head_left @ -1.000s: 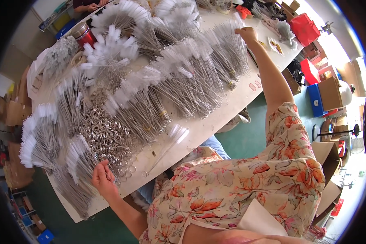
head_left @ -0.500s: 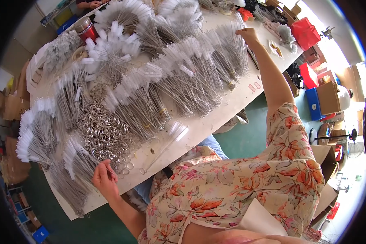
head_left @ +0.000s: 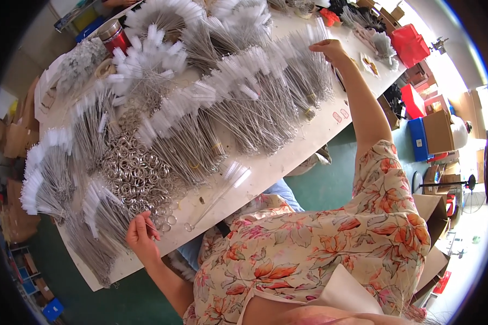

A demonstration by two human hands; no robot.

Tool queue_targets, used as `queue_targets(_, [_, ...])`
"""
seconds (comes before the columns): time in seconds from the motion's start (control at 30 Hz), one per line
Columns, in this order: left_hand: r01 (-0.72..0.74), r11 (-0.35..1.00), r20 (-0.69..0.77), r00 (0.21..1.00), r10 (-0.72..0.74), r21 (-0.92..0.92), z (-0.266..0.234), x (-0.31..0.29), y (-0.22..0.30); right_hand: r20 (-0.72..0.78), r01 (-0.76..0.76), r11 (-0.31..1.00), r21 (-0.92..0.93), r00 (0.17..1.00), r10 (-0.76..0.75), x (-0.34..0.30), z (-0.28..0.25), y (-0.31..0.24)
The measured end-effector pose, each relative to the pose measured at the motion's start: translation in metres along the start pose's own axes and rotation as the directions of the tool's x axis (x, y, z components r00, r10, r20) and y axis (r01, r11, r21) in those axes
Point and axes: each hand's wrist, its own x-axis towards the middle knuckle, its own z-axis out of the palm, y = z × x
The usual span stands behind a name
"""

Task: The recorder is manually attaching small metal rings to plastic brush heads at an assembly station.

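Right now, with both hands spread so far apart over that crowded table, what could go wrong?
1. The left hand works at the heap of metal rings near the table edge; loose rings could roll off.
2. The right hand reaches far into the wire brush bundles; the forearm might snag stems and drag a bundle out of place.
3. A loose brush lies near the edge and could be knocked off.

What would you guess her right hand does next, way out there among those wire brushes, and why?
Probably it closes on one thin brush and draws it back toward her. The right hand is stretched far out, its fingers at the white tips of a brush bundle, while the left hand waits at the pile of metal rings.
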Motion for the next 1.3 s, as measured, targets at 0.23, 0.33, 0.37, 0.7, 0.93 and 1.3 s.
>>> queue_targets(0.23, [-0.028, 1.000, 0.067, 0.997, 0.028, -0.007, 0.011, 0.004, 0.004, -0.542, 0.246, 0.879, -0.408, 0.709, -0.450, -0.034, -0.018, -0.048])
queue_targets(0.33, [-0.085, 0.996, 0.034, 0.996, 0.085, -0.008, 0.026, 0.003, 0.016, -0.450, 0.473, 0.809, -0.349, 0.673, -0.587, -0.087, 0.003, -0.119])
queue_targets(0.37, [-0.141, 0.989, 0.084, 0.987, 0.137, 0.035, 0.031, 0.003, 0.022, -0.375, 0.574, 0.795, -0.195, 0.705, -0.602, -0.109, 0.020, -0.139])
queue_targets(0.7, [-0.580, 0.800, 0.219, 0.809, 0.545, 0.152, 0.117, 0.029, 0.053, 0.601, -0.286, 0.543, 0.790, 0.542, -0.588, -0.321, 0.207, -0.221])
queue_targets(0.93, [-0.881, 0.431, -0.074, 0.425, 0.902, 0.197, 0.072, 0.024, 0.050, 0.289, 0.329, 0.622, 0.711, 0.670, -0.684, -0.320, 0.228, -0.199])
queue_targets(1.3, [-0.884, 0.169, 0.296, 0.318, 0.901, 0.435, 0.061, 0.004, 0.029, 0.752, -0.801, 0.209, 0.562, 0.389, -0.532, -0.323, 0.225, -0.184])
